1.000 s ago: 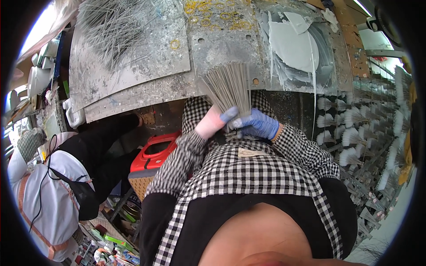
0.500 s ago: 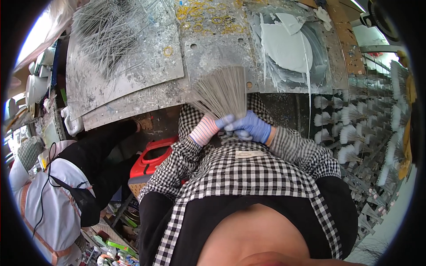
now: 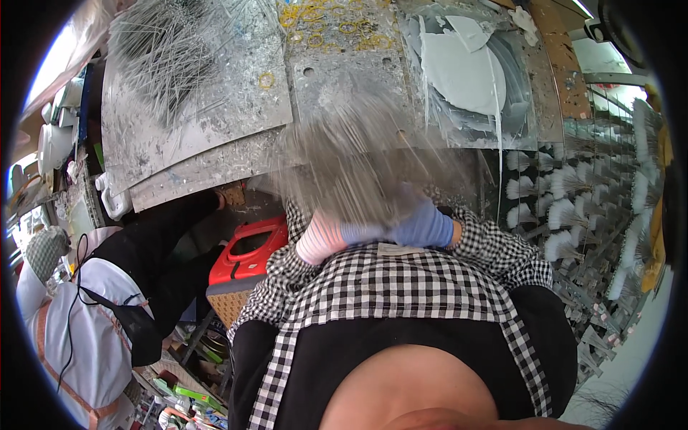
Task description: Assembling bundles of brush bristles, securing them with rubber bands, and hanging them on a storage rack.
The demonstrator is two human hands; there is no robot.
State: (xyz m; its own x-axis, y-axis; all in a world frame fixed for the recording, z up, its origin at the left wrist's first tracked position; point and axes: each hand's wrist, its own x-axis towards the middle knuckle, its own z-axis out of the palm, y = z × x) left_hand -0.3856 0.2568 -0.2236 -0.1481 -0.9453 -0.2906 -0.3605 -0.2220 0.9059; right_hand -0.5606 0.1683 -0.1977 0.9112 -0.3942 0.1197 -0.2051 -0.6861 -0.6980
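Observation:
In front of my waist, both hands grip the lower end of a bundle of thin grey bristle strands (image 3: 351, 161). The strands fan out widely toward the workbench and are smeared by motion. My left hand (image 3: 326, 235), in a pale striped glove with blue fingers, closes round the left side of the base. On the right side of it is my right hand (image 3: 424, 223), in a blue glove, also closed. The two hands meet at the middle, and blur hides the exact finger positions.
Loose grey strands (image 3: 168, 61) lie heaped on a spattered board at far left. Yellow rings (image 3: 347, 27) sit at the back middle, and white paste (image 3: 462, 75) covers a panel at right. A red-topped box (image 3: 247, 247), a seated person (image 3: 97, 308) and racked white-tufted brushes (image 3: 566, 222) flank me.
The bundle has spread from a neat fan into a wide blurred spray. Both hands have dropped slightly closer to my body, still together at its base.

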